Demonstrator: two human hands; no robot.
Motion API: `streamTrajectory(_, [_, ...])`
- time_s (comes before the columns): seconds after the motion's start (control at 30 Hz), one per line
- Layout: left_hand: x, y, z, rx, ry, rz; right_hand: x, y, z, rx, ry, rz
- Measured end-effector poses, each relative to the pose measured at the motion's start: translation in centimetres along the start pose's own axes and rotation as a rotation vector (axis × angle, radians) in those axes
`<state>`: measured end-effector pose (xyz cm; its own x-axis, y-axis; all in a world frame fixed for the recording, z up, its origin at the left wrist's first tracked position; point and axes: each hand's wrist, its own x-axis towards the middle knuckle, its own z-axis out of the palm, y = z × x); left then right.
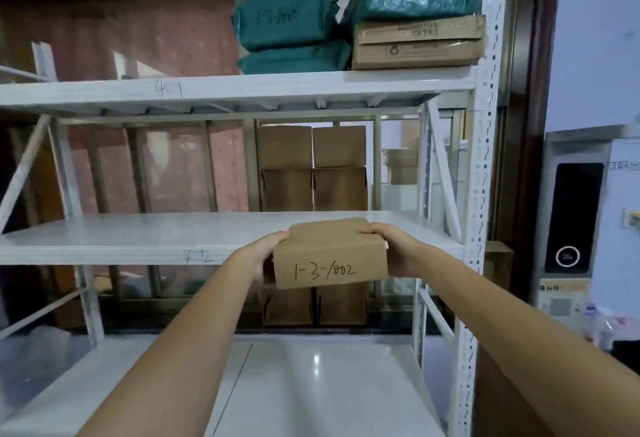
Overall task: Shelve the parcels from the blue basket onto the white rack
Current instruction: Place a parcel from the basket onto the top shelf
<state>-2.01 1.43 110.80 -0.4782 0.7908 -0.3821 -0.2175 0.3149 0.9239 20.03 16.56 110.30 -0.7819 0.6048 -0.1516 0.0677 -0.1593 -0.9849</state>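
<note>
A brown cardboard parcel (330,256) marked "1-3-1002" is held in front of the middle shelf (138,235) of the white rack (483,173), its far end over the shelf's front edge. My left hand (263,253) grips its left side. My right hand (389,246) grips its right side, fingers curled over the top. The blue basket is out of view.
On the top shelf (242,88) sit teal plastic-wrapped parcels (285,19) and flat cardboard boxes (417,41) at the right. Stacked brown cartons (313,166) stand behind the rack. The bottom shelf (311,384) is glossy white. A black device (573,218) stands at the right.
</note>
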Motion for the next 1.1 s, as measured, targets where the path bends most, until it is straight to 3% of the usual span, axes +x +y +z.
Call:
streamTrajectory(0.17, [-1.0, 0.0, -2.9, -0.070, 0.001, 0.015, 1.7, -0.8, 3.1, -0.018, 0.015, -0.038])
streamTrajectory(0.4, [-3.3, -0.9, -11.9, -0.175, 0.000, 0.104, 4.8, -1.0, 12.7, -0.038, 0.073, -0.083])
streamTrajectory(0.63, [-7.6, 0.0, -27.5, -0.203, 0.186, 0.121, 8.2, -2.1, 29.7, -0.013, 0.034, -0.117])
streamTrajectory(0.83, [-11.0, 0.1, -40.6, -0.311, 0.269, 0.247, 11.1, -3.2, 44.3, -0.057, -0.001, -0.245])
streamTrajectory(1.1, [-12.3, 2.4, -52.3, -0.423, 0.254, 0.372, 13.7, -7.3, 55.1, -0.140, -0.286, -0.396])
